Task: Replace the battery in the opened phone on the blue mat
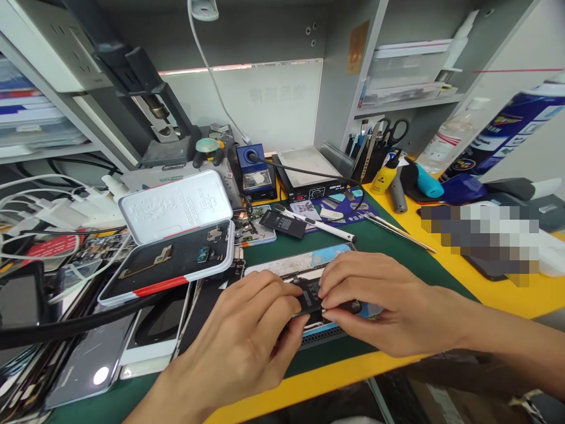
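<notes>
Between my two hands is a black phone battery (311, 296) with printed text, just over an opened phone (282, 266). My left hand (253, 324) pinches the battery's left end with thumb and fingers. At its right end, my right hand (375, 300) grips the edge, thumb and fingertips pressed together. The phone lies on the green mat (424, 268), a blue patch showing at its upper right. Most of the phone's inside is covered by my hands and the battery.
An open case (176, 256) with small parts stands left, above several phones (95, 347). Behind are another black battery (282, 224), a white pen-like tool (322, 227), a soldering station (315, 174) with its cable, and tweezers (399, 232). A yellow bottle (385, 174) stands back right.
</notes>
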### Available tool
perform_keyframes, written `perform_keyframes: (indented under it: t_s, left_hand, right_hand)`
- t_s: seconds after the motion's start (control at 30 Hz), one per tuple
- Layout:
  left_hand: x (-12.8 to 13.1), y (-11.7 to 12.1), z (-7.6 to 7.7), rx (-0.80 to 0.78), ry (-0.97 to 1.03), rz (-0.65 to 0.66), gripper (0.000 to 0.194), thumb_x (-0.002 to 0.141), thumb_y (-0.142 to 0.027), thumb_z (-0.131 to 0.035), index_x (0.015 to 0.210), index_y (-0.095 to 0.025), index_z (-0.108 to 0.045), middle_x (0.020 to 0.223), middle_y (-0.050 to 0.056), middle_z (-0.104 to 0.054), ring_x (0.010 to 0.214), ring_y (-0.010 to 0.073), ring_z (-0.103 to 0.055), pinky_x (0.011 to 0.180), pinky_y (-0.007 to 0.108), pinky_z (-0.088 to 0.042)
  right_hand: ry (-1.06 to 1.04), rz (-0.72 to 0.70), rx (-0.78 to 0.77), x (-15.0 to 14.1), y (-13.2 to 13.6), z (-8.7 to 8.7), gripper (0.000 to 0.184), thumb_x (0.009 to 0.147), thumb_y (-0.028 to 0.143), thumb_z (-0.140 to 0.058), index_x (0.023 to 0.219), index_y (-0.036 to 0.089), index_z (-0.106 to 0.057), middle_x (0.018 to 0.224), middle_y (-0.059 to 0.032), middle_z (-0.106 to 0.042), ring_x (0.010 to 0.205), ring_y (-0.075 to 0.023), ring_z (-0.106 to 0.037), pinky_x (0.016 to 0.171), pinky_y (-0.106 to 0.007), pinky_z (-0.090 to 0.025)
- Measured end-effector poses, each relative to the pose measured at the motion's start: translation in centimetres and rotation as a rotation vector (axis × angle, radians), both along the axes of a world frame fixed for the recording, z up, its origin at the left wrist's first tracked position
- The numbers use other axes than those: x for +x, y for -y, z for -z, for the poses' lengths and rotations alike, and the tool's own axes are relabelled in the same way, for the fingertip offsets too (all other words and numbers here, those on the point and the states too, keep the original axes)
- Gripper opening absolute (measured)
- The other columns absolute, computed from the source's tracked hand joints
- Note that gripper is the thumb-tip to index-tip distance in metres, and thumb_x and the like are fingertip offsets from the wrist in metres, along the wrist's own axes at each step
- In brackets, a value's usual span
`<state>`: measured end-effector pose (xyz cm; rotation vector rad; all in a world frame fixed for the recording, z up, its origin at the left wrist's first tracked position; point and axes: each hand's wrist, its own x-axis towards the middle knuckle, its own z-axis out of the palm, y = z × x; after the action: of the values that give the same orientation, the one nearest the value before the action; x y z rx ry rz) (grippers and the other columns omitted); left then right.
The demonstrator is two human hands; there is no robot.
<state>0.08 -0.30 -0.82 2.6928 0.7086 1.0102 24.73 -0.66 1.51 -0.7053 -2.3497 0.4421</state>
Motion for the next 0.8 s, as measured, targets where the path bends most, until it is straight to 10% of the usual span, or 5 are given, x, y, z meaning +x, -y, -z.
perform_keyframes:
  t_s: [0.8]
  left_hand:
    - [0.04, 0.06, 0.09, -0.034, 0.017, 0.035, 0.016, 0.087, -0.005, -0.071, 0.101, -0.01, -0.065, 0.097, 0.011, -0.073, 0.093, 0.0213, -0.063, 0.085, 0.038, -0.056]
  right_hand:
    - [0.047, -0.051, 0.091, 0.31, -0.1, 0.2, 0.005, 0.09, 0.009, -0.067, 0.093, 0.013, -0.068, 0.09, -0.0092, -0.074, 0.091, -0.0201, -0.07, 0.086, -0.032, -0.055]
